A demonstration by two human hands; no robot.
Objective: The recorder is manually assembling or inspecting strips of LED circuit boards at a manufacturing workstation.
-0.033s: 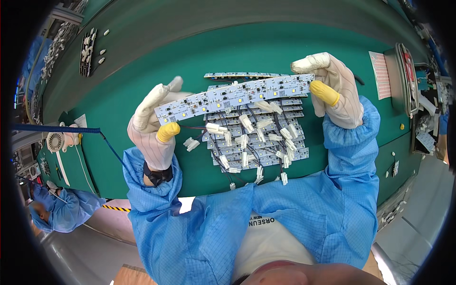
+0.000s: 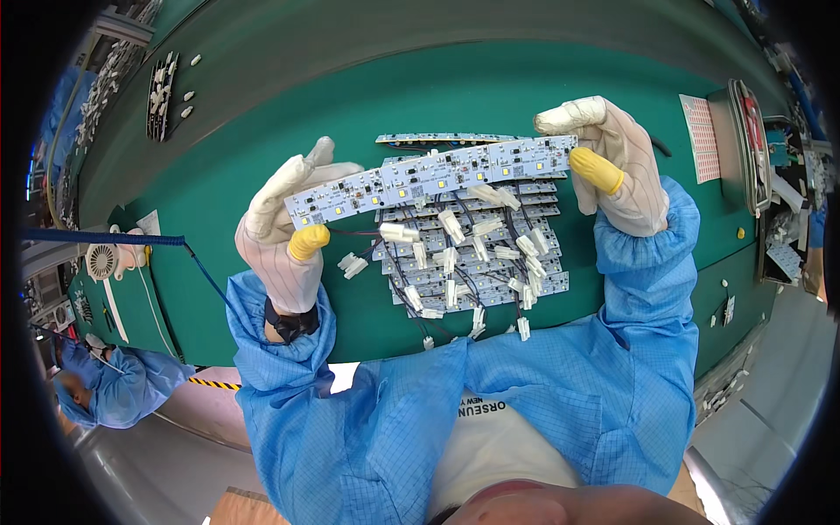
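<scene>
Spanning an LED circuit strip [image 2: 430, 178] over wired strips [image 2: 490, 269] on the green counter [image 2: 490, 87], gloved left hand [image 2: 278, 223] and right hand [image 2: 626, 179] pinch its ends, rear fingers partly hidden, in an apparent looking-over step; moving it calls for even support.

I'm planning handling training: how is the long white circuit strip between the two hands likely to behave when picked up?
The white circuit strip is probably fairly stiff: spanning from left hand to right hand, it shows no clear sag. Its flat, narrow shape suggests it's light. Small exposed components may make it fragile.
</scene>
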